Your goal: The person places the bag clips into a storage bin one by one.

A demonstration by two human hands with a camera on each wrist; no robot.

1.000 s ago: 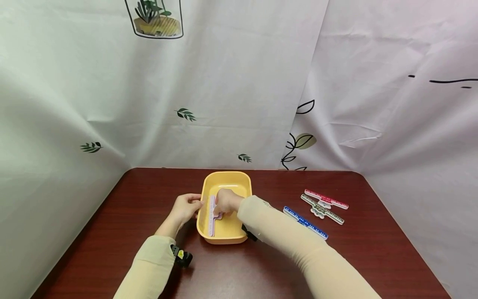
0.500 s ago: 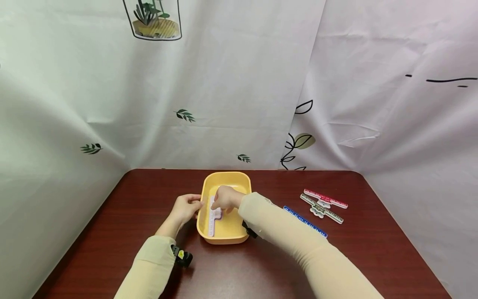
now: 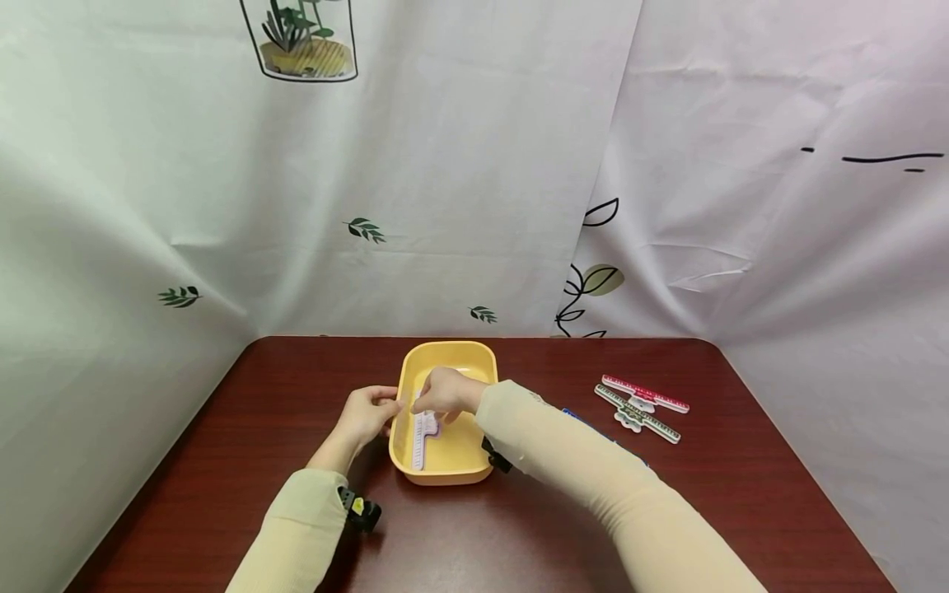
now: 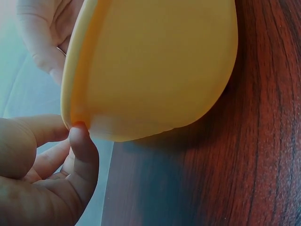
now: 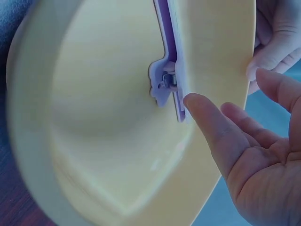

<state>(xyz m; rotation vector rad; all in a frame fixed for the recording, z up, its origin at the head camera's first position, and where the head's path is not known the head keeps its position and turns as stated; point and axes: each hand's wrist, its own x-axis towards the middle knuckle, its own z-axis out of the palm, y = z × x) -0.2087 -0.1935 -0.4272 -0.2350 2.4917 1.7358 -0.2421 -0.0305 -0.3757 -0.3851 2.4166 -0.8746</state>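
A yellow plastic basin (image 3: 445,478) stands on the table, its rim pinched at the left by my left hand (image 3: 365,414) between thumb and fingers. Inside, along the left wall, lies a light purple long-bar clip (image 3: 418,449) with a ruler-like edge and a spring grip. My right hand (image 3: 448,390) is over the basin and hides the clip's far end. In the right wrist view its fingers are extended, one fingertip (image 5: 190,100) right at the purple clip's bar (image 5: 178,70). The left wrist view shows the thumb and finger on the rim (image 4: 75,94).
Right of the basin lie a red clip (image 3: 645,393) and a dark green clip (image 3: 639,413) of the same shape. A blue clip (image 3: 574,415) is mostly hidden by the right sleeve (image 3: 578,469). A white printed cloth (image 3: 415,165) hangs behind the table (image 3: 326,362).
My right hand has loosened from the purple clip's grip and shifted slightly left and away, to the bar's far part. The sleeve covers more of the blue clip. The left hand stays put.
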